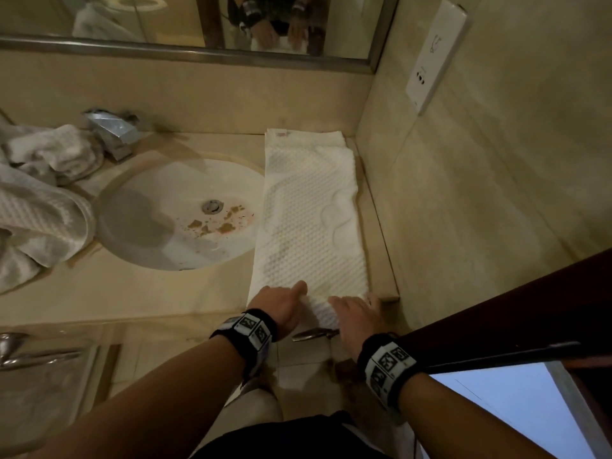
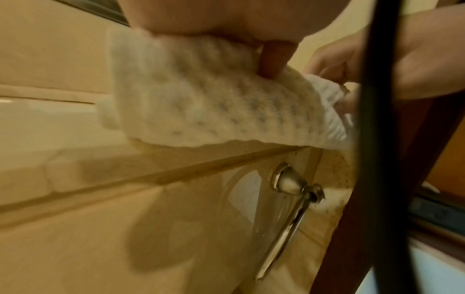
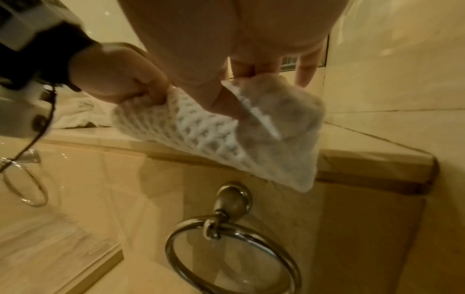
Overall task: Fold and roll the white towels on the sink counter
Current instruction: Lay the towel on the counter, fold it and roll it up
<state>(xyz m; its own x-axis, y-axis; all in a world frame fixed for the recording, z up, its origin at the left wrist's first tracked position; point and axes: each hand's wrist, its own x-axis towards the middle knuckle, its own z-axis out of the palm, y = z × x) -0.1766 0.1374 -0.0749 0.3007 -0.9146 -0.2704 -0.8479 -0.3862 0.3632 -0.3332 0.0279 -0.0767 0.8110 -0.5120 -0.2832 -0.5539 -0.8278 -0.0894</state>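
Observation:
A white waffle-weave towel, folded into a long strip, lies on the sink counter to the right of the basin, running from the back wall to the front edge. Its near end hangs a little over the counter edge and is turned up. My left hand grips that end at its left corner, fingers curled into the cloth. My right hand pinches the right corner between thumb and fingers. Both hands sit side by side at the front edge.
A round basin with brown debris and a chrome tap lie left of the towel. Several crumpled white towels pile at the far left. A towel ring hangs below the counter. The right wall and a dark door stand close.

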